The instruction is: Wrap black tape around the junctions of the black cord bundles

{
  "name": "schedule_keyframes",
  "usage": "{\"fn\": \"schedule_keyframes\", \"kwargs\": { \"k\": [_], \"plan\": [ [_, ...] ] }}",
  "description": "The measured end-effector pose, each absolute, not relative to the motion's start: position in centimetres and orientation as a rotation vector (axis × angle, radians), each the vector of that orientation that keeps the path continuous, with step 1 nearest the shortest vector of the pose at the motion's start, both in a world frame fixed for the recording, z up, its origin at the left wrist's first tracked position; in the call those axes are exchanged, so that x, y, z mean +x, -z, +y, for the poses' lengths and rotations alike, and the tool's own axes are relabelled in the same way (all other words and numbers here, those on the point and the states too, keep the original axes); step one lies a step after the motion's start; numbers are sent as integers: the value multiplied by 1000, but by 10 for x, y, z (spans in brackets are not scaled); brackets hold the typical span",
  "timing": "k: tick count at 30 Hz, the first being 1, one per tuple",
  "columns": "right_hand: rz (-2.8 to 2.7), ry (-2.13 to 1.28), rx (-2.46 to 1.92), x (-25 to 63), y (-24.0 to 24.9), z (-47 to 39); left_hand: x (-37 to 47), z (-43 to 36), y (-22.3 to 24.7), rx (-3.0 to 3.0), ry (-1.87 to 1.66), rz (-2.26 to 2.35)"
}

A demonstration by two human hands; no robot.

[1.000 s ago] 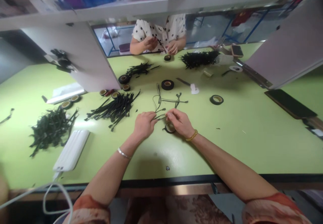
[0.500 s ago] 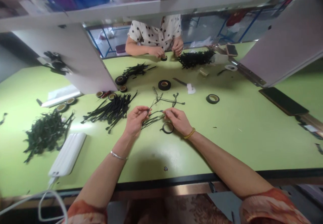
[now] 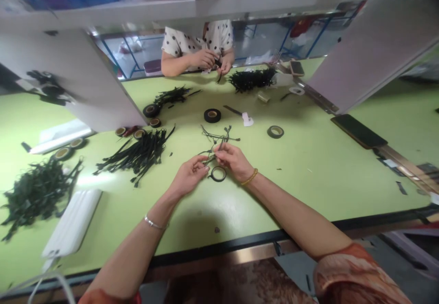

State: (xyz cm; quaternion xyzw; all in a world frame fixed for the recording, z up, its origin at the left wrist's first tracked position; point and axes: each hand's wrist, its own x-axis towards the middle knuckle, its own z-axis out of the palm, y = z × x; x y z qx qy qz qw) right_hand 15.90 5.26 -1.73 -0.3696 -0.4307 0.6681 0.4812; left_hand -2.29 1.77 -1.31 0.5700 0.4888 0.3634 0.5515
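Observation:
Near the middle of the green table, my left hand point(image 3: 190, 173) has its fingers closed on thin black cables point(image 3: 207, 158). Close beside it, my right hand point(image 3: 233, 161) pinches the dark strands at their upper part. A small ring of black tape point(image 3: 218, 173) lies just below the fingertips. Beyond my hands are more loose black cables point(image 3: 221, 136), flat on the table. A larger black tape roll point(image 3: 212, 115) sits behind them. The exact grip of the fingertips is too small to make out fully.
Bundles of black cables point(image 3: 146, 151) and dark green ties point(image 3: 32, 189) lie left, beside a white power bank point(image 3: 72, 221). A tape roll point(image 3: 275, 131) and a phone point(image 3: 359, 130) are at right. Across the table, a person in a dotted shirt point(image 3: 198, 39) handles a black piece.
The view has turned slightly right. My hands have drawn closer together, with the cables bunched between them. The person opposite has lifted a black piece.

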Motion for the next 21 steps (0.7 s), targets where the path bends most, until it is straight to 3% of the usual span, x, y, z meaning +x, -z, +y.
{"fn": "schedule_keyframes", "kwargs": {
  "k": [9, 17, 21],
  "plan": [
    [-927, -1315, -1100, 171, 20, 66, -28, 22, 8, 1015, -922, 1061],
    [-1235, -1854, -605, 167, 19, 54, -23, 19, 10, 989, -814, 968],
    [-1191, -1933, -506, 170, 19, 54, -23, 19, 10, 896, -873, 946]
  ]
}}
